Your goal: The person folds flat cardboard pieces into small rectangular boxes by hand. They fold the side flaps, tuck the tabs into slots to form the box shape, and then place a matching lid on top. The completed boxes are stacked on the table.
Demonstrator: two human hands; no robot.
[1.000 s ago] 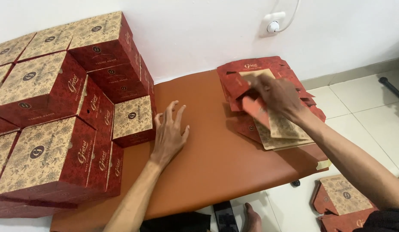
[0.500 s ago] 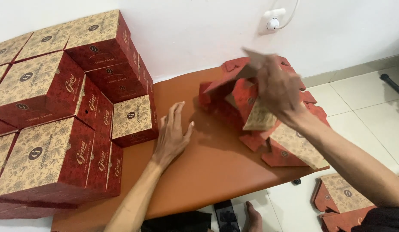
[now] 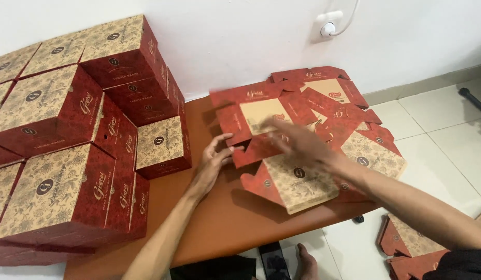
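Now both hands (image 3: pixel 215 155) (image 3: pixel 297 142) on flat red box blank (image 3: pixel 282 150)

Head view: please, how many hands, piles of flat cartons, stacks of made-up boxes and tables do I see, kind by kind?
Hands: 2, left hand and right hand
Piles of flat cartons: 2, table pile and floor pile
Stack of made-up boxes: 1
Table: 1
Total: 6

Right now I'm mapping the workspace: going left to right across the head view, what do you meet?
Stack of assembled red-and-tan boxes → left hand → flat box blank being handled → right hand → pile of flat blanks → more blanks on the floor.
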